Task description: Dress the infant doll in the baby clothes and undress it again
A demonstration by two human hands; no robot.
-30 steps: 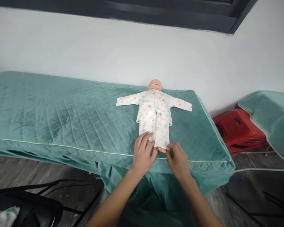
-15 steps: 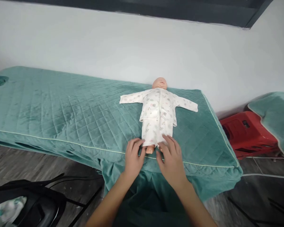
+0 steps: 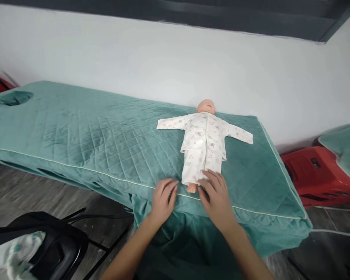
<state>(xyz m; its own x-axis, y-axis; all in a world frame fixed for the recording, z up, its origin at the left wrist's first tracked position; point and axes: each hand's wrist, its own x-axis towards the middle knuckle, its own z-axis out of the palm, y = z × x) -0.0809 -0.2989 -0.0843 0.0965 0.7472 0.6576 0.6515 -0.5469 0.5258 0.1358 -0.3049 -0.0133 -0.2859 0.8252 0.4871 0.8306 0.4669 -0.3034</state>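
Both open, empty: our right hand (image 3: 217, 196) touches the doll (image 3: 205, 134) at its near trousers (image 3: 196, 167), left hand (image 3: 162, 199) alongside; head points far.

A long bed (image 3: 90, 136) under a quilted teal cover (image 3: 251, 171) stood against the wall, with a face hole (image 3: 14, 98) at its far left end. Near the right end a doll (image 3: 204, 144) in printed white baby clothes lay on its back, arms spread, feet at the near edge. The left hand (image 3: 162, 198) lay flat on the cover just beside the feet, and the right hand (image 3: 218, 196) lay flat over a trouser hem.
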